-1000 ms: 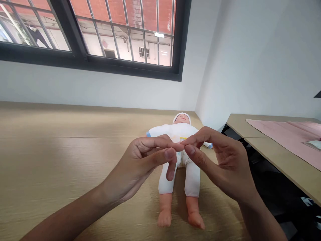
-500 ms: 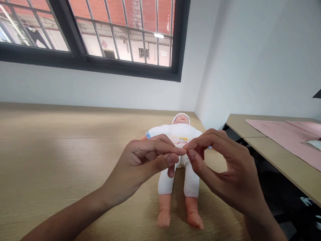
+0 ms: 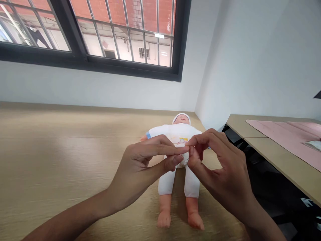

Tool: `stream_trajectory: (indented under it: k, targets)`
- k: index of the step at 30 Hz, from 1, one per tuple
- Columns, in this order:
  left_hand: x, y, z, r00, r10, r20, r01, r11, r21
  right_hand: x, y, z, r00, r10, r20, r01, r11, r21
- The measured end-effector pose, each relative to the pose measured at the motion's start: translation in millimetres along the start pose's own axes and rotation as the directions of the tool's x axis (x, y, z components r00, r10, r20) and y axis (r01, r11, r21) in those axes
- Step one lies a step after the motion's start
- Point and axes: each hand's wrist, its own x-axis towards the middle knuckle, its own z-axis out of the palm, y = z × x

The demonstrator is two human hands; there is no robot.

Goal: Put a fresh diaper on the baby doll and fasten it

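In front of the doll's body, my left hand (image 3: 140,167) is raised with its index finger stretched out and the thumb just below it, a small gap between them. My right hand (image 3: 222,167) has thumb and index finger closed around the tip of that left index finger. No separate object shows at the fingertips; something very small could be hidden there. Behind both hands a baby doll (image 3: 192,182) lies on its back on the table, feet toward me. It wears a white outfit with blue cuffs, a yellow print and a white cap. My hands cover part of its middle.
The wooden table (image 3: 62,167) reaches back to a white wall under a barred window (image 3: 125,33). Beyond a dark gap on the right stands another table (image 3: 255,130) with a pink cloth (image 3: 283,137) and a pale packet (image 3: 313,144) on it.
My right thumb and index finger have closed more tightly on the left index fingertip. The left hand has shifted slightly to the right. The doll has stayed still.
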Motion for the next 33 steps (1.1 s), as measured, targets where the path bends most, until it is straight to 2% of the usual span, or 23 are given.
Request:
stream_trajectory:
  k: [4, 7, 11, 15, 21, 24, 27, 31, 33]
  targets:
    - [1, 1, -1.1, 1.0, -0.016, -0.01, 0.016, 0.999, -0.05, 1, -1, 1, 0.999, 0.04, -0.006, -0.04, 0.995, 0.09]
    - [2, -1, -3.0, 0.998, -0.037, 0.044, 0.045, 0.981, -0.19, 3, -3, -2, 0.985, 0.145, 0.095, -0.167, 0.943, 0.288]
    - [3, -5, -3.6, 0.983, -0.111, 0.143, 0.161, 0.9, -0.405, 6, -3, -7, 0.935, 0.231, 0.269, -0.341, 0.793, 0.504]
    - [3, -6, -2.9, 0.961, -0.147, 0.232, 0.247, 0.834, -0.493, 7, 1, -10, 0.898, 0.25, 0.362, -0.424, 0.707, 0.566]
    - [3, -3, -2.8, 0.939, -0.175, 0.295, 0.311, 0.799, -0.515, 9, 3, -11, 0.893, 0.241, 0.381, -0.431, 0.705, 0.564]
    - [3, -3, -3.1, 0.939, -0.169, 0.301, 0.308, 0.803, -0.511, 8, 2, -11, 0.904, 0.231, 0.361, -0.405, 0.734, 0.545]
    - [3, -4, -4.1, 0.953, -0.155, 0.261, 0.268, 0.833, -0.483, 8, 1, -12, 0.941, 0.194, 0.276, -0.31, 0.823, 0.477]
    - [3, -2, -6.7, 0.979, -0.104, 0.173, 0.158, 0.929, -0.335, 4, 4, -12, 0.994, 0.013, 0.111, -0.036, 0.977, 0.21]
    - [3, 1, -7.8, 0.989, -0.073, 0.127, 0.098, 0.974, -0.206, 2, 7, -12, 0.99, -0.124, 0.072, 0.123, 0.992, 0.018]
